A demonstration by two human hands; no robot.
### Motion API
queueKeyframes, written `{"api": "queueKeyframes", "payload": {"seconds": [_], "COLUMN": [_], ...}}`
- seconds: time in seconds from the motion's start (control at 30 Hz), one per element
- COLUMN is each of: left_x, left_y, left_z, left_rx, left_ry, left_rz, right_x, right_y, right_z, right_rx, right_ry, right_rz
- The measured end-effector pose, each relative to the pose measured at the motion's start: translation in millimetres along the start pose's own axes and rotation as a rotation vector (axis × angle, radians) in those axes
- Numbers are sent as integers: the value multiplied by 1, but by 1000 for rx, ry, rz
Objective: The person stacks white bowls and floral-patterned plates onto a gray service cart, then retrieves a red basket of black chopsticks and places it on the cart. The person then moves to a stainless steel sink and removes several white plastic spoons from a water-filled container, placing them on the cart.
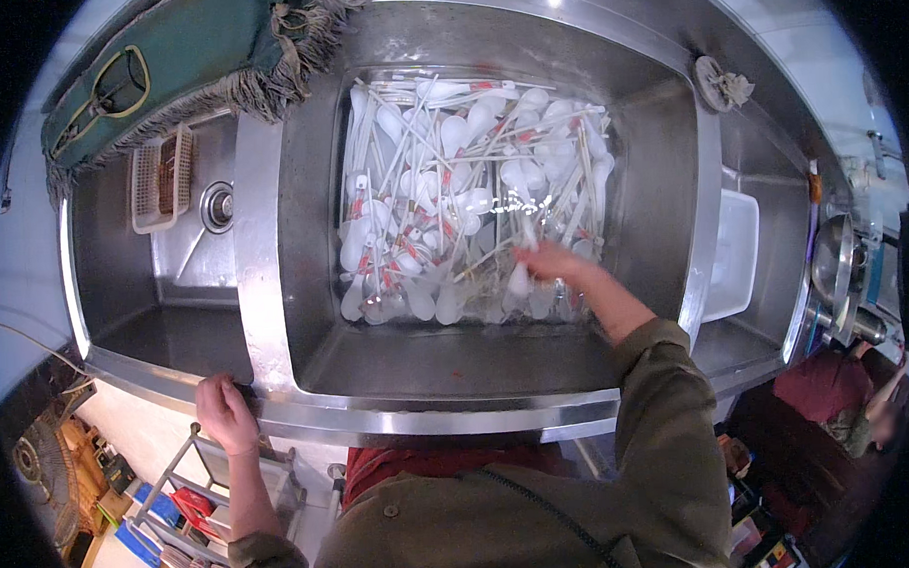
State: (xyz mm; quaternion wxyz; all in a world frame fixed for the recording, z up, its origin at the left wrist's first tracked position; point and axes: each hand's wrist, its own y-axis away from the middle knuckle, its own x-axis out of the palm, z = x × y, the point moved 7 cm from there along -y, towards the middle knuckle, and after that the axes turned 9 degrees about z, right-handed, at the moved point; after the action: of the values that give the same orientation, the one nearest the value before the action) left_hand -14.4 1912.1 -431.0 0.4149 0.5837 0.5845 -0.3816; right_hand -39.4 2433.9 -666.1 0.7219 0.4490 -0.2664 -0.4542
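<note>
Many white spoons (454,134) and pale chopsticks (412,146), some with red ends, lie in water in the middle basin of a stainless steel sink (457,359). Over the near right part of this pile is my right hand (551,264), blurred, its fingers at the water; a white spoon (520,280) is close to the fingertips. Whether the fingers grip it cannot be told. At the left, my left hand (226,414) rests curled on the sink's front rim, with no object seen in it.
A white plastic basket (140,193) stands in the left basin near the drain (217,207). A white tub (735,255) sits in the right basin. Green fringed cloth (184,60) hangs over the back left. Below left is a metal cart (168,474). Another person (826,384) is far right.
</note>
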Motion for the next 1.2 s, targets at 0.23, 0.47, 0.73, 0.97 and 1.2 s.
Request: {"api": "queueKeyframes", "payload": {"seconds": [0.23,0.47,0.73,0.97,1.2], "left_x": [0,1,1,1,1], "left_y": [-6,-4,-3,-7,-1], "left_z": [-9,1,-2,-4,-1], "left_rx": [51,18,10,63,9], "left_ry": [-12,-22,-29,-13,0], "left_rz": [-5,13,23,25,17], "right_x": [-201,-224,-200,-167,-129], "right_y": [-22,-54,-25,-52,-79], "right_z": [32,74,15,126,161], "right_rx": [-239,163,-185,-336,158], "right_ry": [147,591,-96,172,651], "right_rz": [-844,-968,-646,-675,-694]}}
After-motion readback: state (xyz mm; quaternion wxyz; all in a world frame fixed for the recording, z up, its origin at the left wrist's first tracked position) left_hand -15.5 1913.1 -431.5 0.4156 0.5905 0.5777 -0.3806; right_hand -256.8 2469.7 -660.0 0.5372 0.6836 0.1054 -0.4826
